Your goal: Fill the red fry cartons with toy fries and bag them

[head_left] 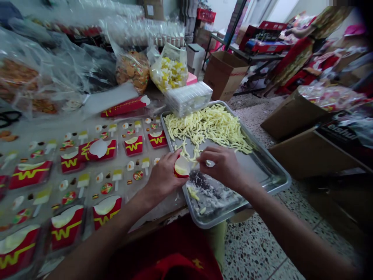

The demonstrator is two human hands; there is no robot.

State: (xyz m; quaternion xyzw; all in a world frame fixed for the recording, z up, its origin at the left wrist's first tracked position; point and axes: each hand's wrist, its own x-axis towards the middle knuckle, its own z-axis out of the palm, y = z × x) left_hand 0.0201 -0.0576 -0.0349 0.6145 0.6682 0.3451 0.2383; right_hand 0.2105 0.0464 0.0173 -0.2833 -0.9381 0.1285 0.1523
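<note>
My left hand [164,175] is wrapped round a small red fries carton [181,168], its pale opening turned toward my right hand. Close beside that opening, my right hand [223,165] is closed in a pinch over the tray, with a pale yellow toy fry [198,159] at its fingertips. A heap of such toy fries [212,124] covers the far part of the metal tray [279,186]. White powder and a few stray pieces lie in the near part. To the left, clear blister packs hold red cartons with a yellow W [67,229] and small toy foods.
A stack of clear plastic packs [189,95] rests at the tray's far edge. Behind stand a bag of yellow and white pieces [169,72] and a bag of brown pieces [132,68]. Cardboard boxes [225,74] stand on the floor; another person [303,50] is at the back right.
</note>
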